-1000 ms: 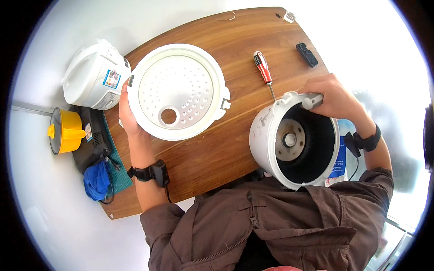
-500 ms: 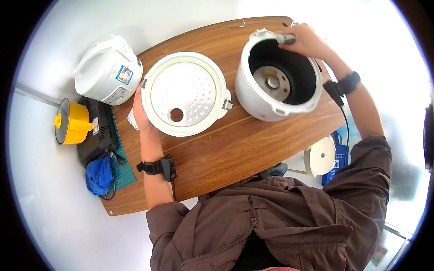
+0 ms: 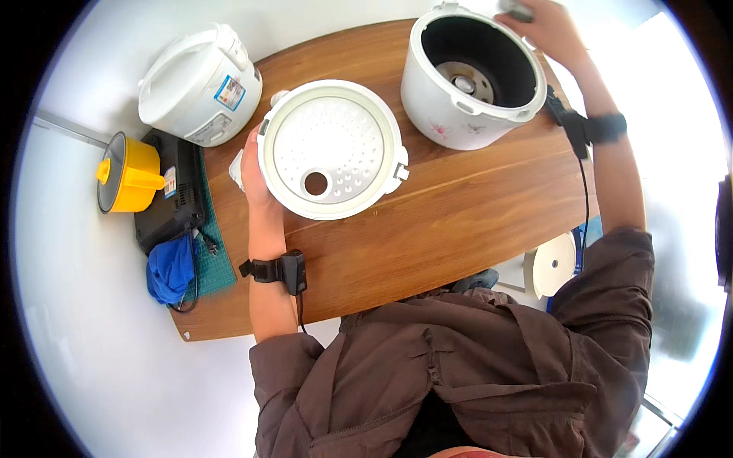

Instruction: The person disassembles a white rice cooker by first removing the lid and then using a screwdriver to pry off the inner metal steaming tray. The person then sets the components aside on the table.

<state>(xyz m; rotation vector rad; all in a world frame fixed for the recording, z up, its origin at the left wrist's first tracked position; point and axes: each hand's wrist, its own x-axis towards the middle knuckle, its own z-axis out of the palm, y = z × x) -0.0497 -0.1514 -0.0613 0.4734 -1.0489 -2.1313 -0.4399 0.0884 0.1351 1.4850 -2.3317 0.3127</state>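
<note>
two hands apart, left hand point(image 3: 256, 164) gripping lid point(image 3: 330, 149) edge, right hand point(image 3: 548, 27) at cooker body point(image 3: 477, 72) rim

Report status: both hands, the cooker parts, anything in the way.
Left hand grips white lid by its left rim. Right hand holds far rim of open cooker body, upright on table. Nothing between them.

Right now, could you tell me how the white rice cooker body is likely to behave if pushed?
The rice cooker body looks rigid and, with its pot cavity empty, probably light for its size. Its wide base on the wooden table suggests sliding rather than tipping. The right hand at its rim may steady it.
</note>
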